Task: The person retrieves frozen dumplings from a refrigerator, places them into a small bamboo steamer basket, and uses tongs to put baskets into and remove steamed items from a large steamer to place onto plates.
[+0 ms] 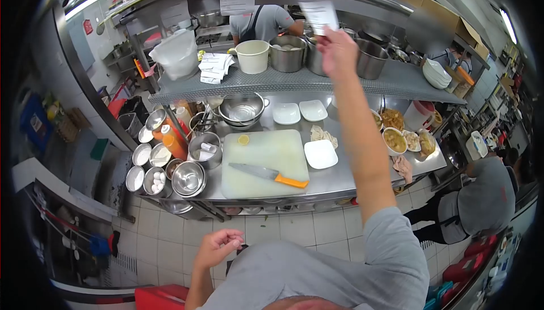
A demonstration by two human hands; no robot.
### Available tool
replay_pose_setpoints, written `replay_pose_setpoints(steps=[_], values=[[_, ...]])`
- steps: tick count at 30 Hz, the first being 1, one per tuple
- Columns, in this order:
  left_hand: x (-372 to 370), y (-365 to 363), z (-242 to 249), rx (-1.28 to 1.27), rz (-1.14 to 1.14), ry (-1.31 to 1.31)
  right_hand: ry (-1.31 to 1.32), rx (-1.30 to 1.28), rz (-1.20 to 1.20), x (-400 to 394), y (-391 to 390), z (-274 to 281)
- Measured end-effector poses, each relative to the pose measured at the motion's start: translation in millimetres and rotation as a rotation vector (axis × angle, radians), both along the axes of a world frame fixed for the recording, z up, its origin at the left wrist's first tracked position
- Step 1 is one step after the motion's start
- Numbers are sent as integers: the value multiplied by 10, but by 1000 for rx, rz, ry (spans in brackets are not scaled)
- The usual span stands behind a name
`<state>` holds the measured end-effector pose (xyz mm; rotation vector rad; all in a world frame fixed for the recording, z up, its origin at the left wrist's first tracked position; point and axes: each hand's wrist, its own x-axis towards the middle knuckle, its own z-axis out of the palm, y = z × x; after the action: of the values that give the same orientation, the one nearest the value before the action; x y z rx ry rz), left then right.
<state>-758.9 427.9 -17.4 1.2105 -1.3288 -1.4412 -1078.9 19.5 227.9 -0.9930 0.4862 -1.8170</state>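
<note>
My right hand (338, 54) is raised above the upper shelf, its fingers closed on the lower edge of a printed paper slip (320, 16). Low in front of my body, my left hand (220, 246) has its fingers loosely curled, and nothing shows in it. On the counter, a white cutting board (263, 151) bears a knife with an orange handle (291, 181) and a cut lemon piece (243, 139). Square white dishes (321, 154) stand just right of the board. More paper slips (214, 67) lie on the shelf at the left.
Metal pots (287, 54) and a cream bucket (253, 56) line the shelf (255, 83). Bowls, sauce bottles (174, 145) and eggs are at the counter's left, food bowls (395, 141) at its right. One person (265, 22) stands behind the shelf, another (487, 196) at the right.
</note>
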Motion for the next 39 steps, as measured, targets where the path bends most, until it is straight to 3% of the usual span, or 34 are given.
replay_pose_setpoints(steps=[8, 13, 16, 18, 19, 20, 21, 22, 23, 24, 25, 26, 28, 30, 34, 36, 39], values=[[423, -240, 214, -160, -155, -32, -107, 21, -144, 909, 32, 624], [795, -347, 116, -108, -258, 3, 68, 77, -187, 838, 145, 357], [871, -507, -9, -100, -374, 40, 342, 137, -298, 664, 653, -358], [842, -640, -116, -37, -443, 98, 543, 150, -155, 379, 1054, -1374], [765, -722, -176, -6, -489, 127, 572, 261, -99, 318, 1418, -1901], [671, -794, -231, 4, -551, 132, 959, 353, -191, 166, 1770, -2598], [580, -856, -266, 9, -605, 136, 1085, 602, -207, 159, 2370, -2827], [473, -933, -290, 5, -645, 139, 1167, 505, -209, -24, 2782, -3660], [341, -999, -296, 6, -696, 118, 1309, 829, -84, -83, 3406, -3704], [169, -1065, -321, 22, -754, 105, 1390, 955, 69, -307, 3914, -4441], [-33, -1141, -345, 30, -799, 89, 1344, 994, 41, -415, 4506, -4772], [-229, -1207, -361, 38, -843, 61, 1278, 1152, 98, -473, 4976, -4562], [-861, -1278, -487, 82, -945, 18, 1056, 1344, -161, -523, 5731, -4302], [-1751, -1129, -512, 109, -1027, -36, 1161, 1183, -477, -683, 6000, -3904], [-3654, -279, -922, -137, -1487, -121, 1335, 728, -1014, -1297, 6020, -3118], [-4462, 280, -669, -28, -2002, -453, 1484, 644, -1096, -1818, 5963, -3143], [-5149, 696, -607, -96, -2007, -243, 1489, 661, -1185, -2397, 6213, -3284]])
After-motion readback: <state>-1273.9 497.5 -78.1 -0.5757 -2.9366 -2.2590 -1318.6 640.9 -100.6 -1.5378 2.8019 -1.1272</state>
